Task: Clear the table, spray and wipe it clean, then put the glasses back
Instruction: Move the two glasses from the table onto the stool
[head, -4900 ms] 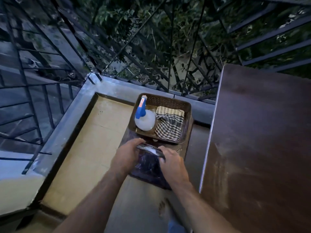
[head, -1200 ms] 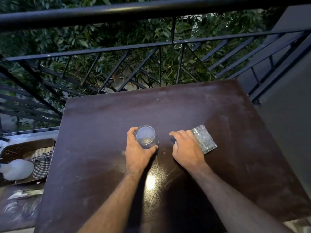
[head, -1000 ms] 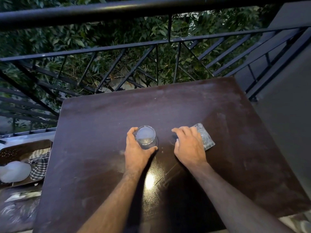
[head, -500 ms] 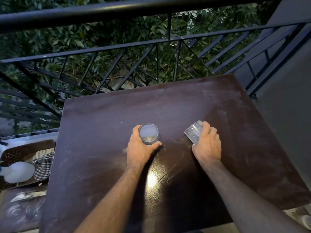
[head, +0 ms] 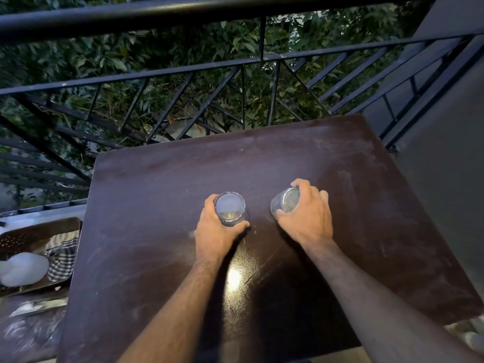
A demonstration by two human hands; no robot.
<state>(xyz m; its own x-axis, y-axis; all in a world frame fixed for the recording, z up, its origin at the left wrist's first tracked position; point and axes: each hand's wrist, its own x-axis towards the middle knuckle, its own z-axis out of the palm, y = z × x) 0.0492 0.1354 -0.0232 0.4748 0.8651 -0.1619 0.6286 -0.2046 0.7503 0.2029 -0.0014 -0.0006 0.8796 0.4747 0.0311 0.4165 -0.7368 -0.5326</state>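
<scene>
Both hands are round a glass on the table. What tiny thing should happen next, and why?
Probably let go. The left hand grips an upright glass that seems to stand on the table; the right hand holds the other glass, which looks slightly tilted, so settle that one flat first.

We are seeing a dark glossy counter (head: pixel 157 205) smeared with dull streaks, two clear glass tumblers (head: pixel 230 209), and a black-painted metal railing (head: pixel 183 72).

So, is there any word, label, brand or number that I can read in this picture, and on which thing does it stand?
None can be read.
Left glass: no print visible.
Right glass: no print visible.
Table: only dusty smears, no text.
Spray bottle in the basket: blurred and partly cut off; no label shows.
</scene>
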